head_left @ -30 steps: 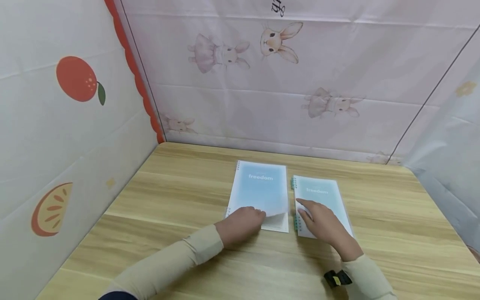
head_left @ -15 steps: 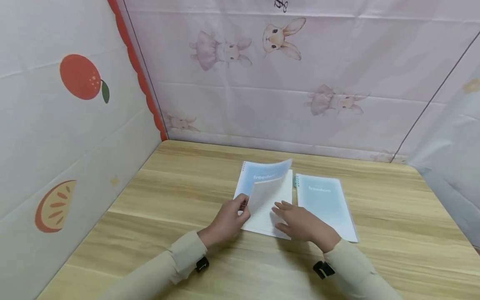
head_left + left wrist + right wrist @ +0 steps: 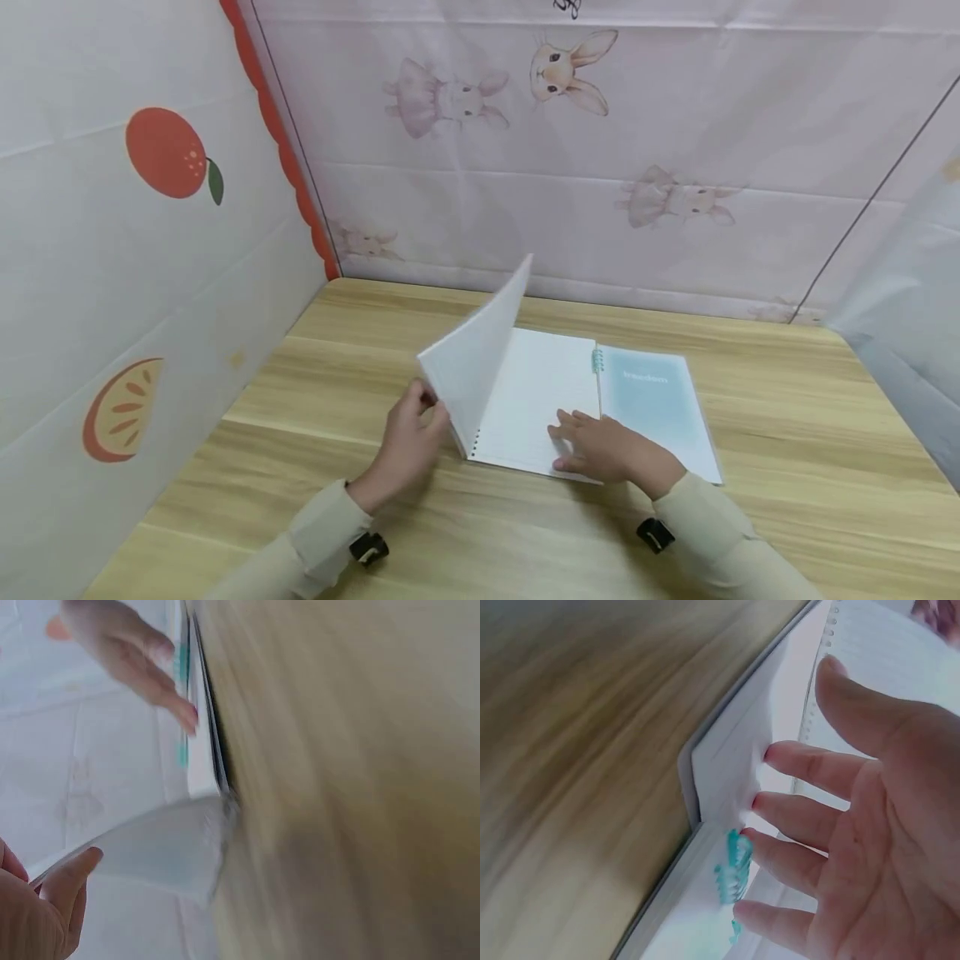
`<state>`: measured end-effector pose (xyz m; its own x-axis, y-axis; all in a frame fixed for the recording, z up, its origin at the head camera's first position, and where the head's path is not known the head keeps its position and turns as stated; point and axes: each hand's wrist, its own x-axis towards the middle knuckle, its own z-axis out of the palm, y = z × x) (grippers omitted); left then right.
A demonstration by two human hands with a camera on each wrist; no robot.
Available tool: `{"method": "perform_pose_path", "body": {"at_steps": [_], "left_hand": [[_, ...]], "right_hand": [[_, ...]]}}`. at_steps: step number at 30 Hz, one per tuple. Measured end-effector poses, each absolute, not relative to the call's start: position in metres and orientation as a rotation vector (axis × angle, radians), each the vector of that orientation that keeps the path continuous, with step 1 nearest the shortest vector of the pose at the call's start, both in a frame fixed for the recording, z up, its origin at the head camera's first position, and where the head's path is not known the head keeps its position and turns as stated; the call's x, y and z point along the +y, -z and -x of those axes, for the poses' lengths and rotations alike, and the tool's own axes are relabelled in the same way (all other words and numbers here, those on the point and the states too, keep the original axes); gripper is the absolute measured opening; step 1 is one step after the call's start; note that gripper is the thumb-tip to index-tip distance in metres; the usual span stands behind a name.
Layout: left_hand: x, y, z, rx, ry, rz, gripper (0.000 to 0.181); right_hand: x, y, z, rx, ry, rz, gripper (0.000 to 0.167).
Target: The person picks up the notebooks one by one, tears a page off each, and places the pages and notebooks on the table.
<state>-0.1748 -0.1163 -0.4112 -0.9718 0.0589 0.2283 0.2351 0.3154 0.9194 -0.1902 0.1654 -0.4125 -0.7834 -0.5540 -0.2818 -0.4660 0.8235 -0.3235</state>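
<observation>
A spiral notebook lies open, its lined page (image 3: 536, 392) flat on the table. My left hand (image 3: 405, 442) pinches the lower outer edge of the raised cover (image 3: 472, 358), which stands tilted up at the notebook's left side. In the left wrist view the thumb and fingers of my left hand (image 3: 52, 907) grip the cover's edge. My right hand (image 3: 607, 450), fingers spread, rests at the page's lower right; in the right wrist view the fingertips of my right hand (image 3: 855, 825) touch the page (image 3: 739, 742). Right beside it lies a closed blue "freedom" notebook (image 3: 652, 400).
The wooden table (image 3: 300, 417) reaches to a pink rabbit-print cloth (image 3: 510, 217) at the back and a white fruit-print cloth (image 3: 60, 275) on the left. Green binding rings (image 3: 597, 361) on the closed notebook stand next to the open notebook's right edge.
The cover has been lifted and swung left, baring the lined page. My left hand moved left with it. My right hand moved from the right notebook onto the page of the left one.
</observation>
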Motion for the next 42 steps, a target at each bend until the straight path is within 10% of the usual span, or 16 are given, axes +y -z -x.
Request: {"method": "perform_pose_path", "body": {"at_steps": [17, 42], "left_hand": [[-0.219, 0.424, 0.170, -2.569, 1.923, -0.322, 0.054], [-0.242, 0.428, 0.177, -3.052, 1.288, -0.134, 0.020]], "right_hand": [[0.178, 0.404, 0.189, 2.644, 0.345, 0.859, 0.057], [0.192, 0.402, 0.181, 2.574, 0.500, 0.671, 0.081]]}}
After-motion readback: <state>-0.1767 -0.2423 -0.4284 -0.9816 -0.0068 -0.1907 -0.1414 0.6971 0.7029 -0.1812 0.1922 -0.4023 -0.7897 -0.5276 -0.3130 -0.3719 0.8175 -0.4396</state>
